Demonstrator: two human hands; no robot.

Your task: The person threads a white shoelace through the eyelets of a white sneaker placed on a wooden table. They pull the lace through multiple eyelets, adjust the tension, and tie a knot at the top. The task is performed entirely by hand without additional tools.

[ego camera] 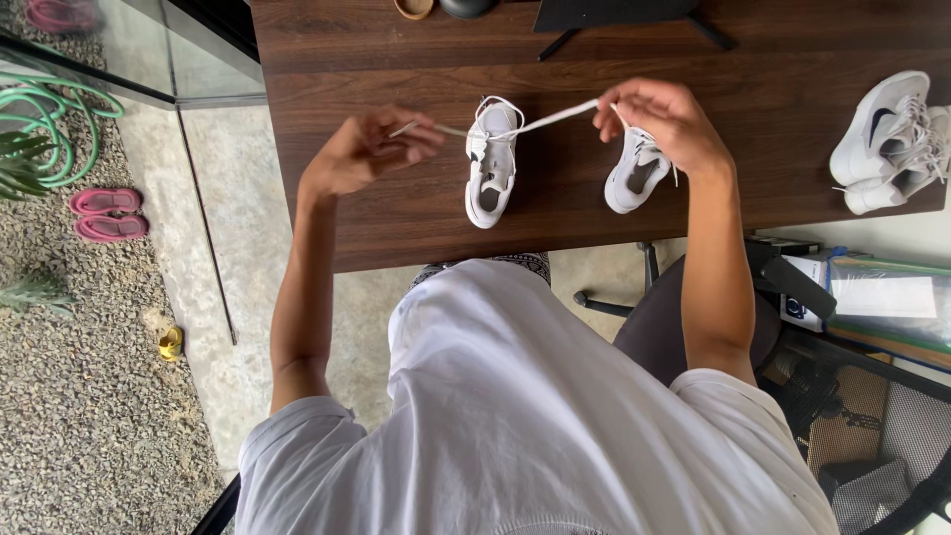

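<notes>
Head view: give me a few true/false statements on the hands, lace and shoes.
1. Both hands, left hand and right hand, hold a white lace. True.
2. The lace hangs slack. False: it is stretched between the hands.
3. Two white shoes lie under the hands on the dark wooden table. True.
4. The table's right end is bare. False: another white pair sits there.

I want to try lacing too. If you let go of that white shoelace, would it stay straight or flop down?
Probably flop. The white shoelace looks thin and flat, and seems straight only because the left hand and right hand pull it tight. It likely weighs almost nothing, so it would drape over the white shoe.
</notes>
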